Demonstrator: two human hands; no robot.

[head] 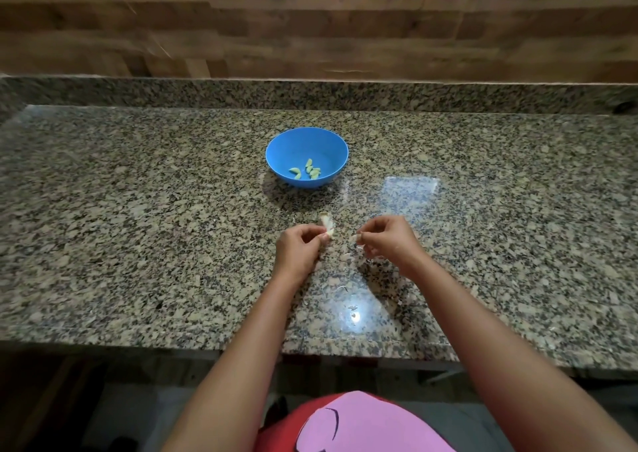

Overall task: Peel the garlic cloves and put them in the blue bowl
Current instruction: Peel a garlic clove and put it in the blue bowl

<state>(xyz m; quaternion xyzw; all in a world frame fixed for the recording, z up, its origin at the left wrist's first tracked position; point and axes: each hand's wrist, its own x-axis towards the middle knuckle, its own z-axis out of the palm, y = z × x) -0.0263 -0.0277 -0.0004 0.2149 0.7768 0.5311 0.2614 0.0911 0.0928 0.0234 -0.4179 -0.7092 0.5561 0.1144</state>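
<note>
Head view: over a speckled granite counter (138,230), the left hand (298,249) pinches a garlic clove (327,225) while the right hand (386,241) pinches a scrap of skin (359,246); peeled cloves (307,172) lie in the blue bowl (286,147) farther back.

On a speckled granite counter (138,210) a blue bowl (283,151) holds a few peeled cloves (308,170); nearer, the left hand (298,249) pinches a garlic clove (327,225); the right hand (386,241) pinches a scrap of skin (359,248); bits of skin (353,310) lie below the hands.
</note>
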